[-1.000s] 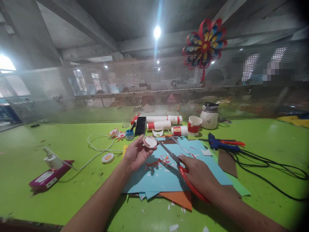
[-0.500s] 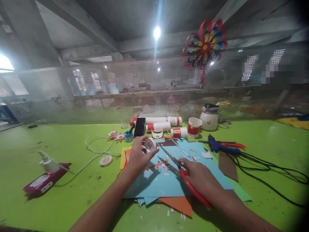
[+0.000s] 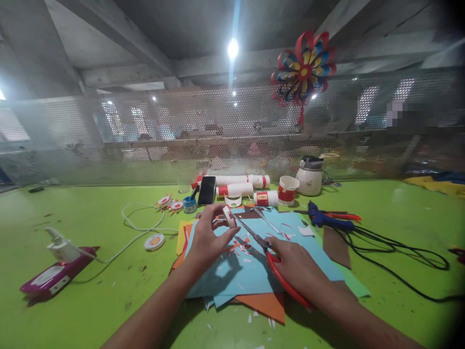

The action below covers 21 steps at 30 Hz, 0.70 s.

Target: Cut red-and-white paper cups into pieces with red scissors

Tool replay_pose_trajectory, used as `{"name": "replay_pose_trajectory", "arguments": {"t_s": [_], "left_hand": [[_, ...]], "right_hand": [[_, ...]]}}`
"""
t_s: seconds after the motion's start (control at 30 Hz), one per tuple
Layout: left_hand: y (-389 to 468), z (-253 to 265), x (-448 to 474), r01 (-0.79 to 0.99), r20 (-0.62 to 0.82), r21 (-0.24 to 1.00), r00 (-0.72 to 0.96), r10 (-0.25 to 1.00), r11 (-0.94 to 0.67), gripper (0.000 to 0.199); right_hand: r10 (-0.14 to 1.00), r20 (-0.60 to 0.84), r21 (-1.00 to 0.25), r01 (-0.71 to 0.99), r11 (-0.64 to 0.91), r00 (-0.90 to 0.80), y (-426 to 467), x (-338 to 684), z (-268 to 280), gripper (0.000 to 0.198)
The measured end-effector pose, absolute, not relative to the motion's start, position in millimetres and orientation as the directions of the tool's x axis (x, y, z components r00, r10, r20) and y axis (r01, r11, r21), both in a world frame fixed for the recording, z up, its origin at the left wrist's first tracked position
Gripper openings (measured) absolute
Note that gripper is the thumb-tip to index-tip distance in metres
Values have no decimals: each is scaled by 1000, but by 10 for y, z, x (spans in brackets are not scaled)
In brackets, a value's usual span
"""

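Between the thumb and fingers of my left hand (image 3: 210, 232) is a small white paper ring (image 3: 229, 216), turned edge-on with a bit of red on it. My right hand (image 3: 296, 261) is closed on red-handled scissors (image 3: 283, 281). The scissor tips point up and left and reach the ring's right edge; I cannot tell whether they touch it. Beneath both hands lie light blue paper sheets (image 3: 250, 281), strewn with red, white and orange scraps (image 3: 240, 247). An orange sheet (image 3: 267, 305) sticks out below them.
White and red paper tubes (image 3: 236, 189), a phone (image 3: 207, 190), a blue jar (image 3: 189, 204), a cup (image 3: 288, 190) and a kettle (image 3: 309, 177) stand behind. On the right lies a blue glue gun (image 3: 327, 218) with black cable. A purple power strip (image 3: 60, 278) sits left.
My left hand has turned the white ring from showing its open face to nearly edge-on. The scissors stay close to it. The whole view has shifted slightly.
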State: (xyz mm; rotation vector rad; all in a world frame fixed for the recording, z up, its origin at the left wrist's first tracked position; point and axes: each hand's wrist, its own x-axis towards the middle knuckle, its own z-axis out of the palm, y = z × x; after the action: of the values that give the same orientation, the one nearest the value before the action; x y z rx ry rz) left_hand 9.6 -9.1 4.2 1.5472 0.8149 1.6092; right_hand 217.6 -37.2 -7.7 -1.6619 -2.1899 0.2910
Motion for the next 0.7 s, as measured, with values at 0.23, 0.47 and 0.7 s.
{"name": "replay_pose_trajectory", "arguments": {"t_s": [0.23,0.47,0.7], "left_hand": [[-109,10,107,-36,556,831,33,830,-555,49],[-141,52,91,-123,509,860,152,847,-495,52],[-111,38,42,-213,499,866,282,820,-453,56]], "right_hand": [[954,187,-424,857,293,-234,-376,2159,-54,20],[950,239,-540,785,303,-202,-302,2223,-82,31],[908,375,-624,674,396,-187,-307,2267,-20,41]]}}
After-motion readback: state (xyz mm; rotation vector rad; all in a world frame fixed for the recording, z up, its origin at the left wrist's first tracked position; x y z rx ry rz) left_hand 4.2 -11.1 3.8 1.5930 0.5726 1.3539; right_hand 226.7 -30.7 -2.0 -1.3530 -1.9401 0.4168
